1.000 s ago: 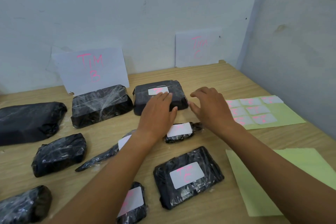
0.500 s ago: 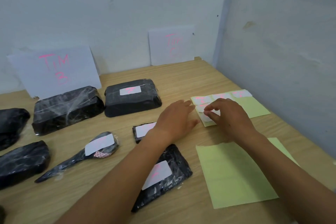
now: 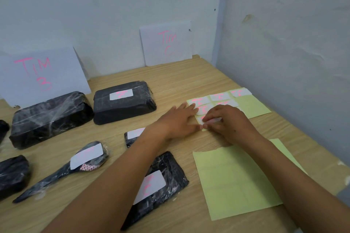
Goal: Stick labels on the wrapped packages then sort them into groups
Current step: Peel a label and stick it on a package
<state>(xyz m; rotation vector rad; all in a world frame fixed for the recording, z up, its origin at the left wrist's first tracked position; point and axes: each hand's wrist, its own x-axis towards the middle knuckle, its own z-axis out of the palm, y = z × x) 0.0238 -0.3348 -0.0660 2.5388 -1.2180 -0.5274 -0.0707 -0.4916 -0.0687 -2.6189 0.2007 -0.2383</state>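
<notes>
We see the right hand [image 3: 229, 124] pinching one white label [image 3: 213, 120] between thumb and fingertips, at the near left corner of the label sheet [image 3: 253, 107]. We cannot tell if the label is already free of its backing. The left hand [image 3: 176, 121] lies flat just beside it. Its fingers are straight, and the tips press on the left edge of the same sheet.

This pale green sheet lies on the wooden table [image 3: 180, 75], close to the right wall. More labels [image 3: 220, 97] with pink writing sit on its far part. Nearer to us lies a second green sheet [image 3: 236, 179], and the right forearm passes over it.

To the left we find the wrapped packages, all in black film. A box-shaped package [image 3: 123, 108] with a label on top lies far left of the hands, and beside it is a bigger package [image 3: 49, 117] with no label that we can see. The left wrist hides much of a small labelled package [image 3: 132, 137], and the left forearm crosses a flat labelled package [image 3: 170, 174]. A brush-shaped package [image 3: 62, 172] carries a label too. Two cards with pink "TIM" writing, the left card [image 3: 41, 75] and the right card [image 3: 166, 43], lean on the far wall.
</notes>
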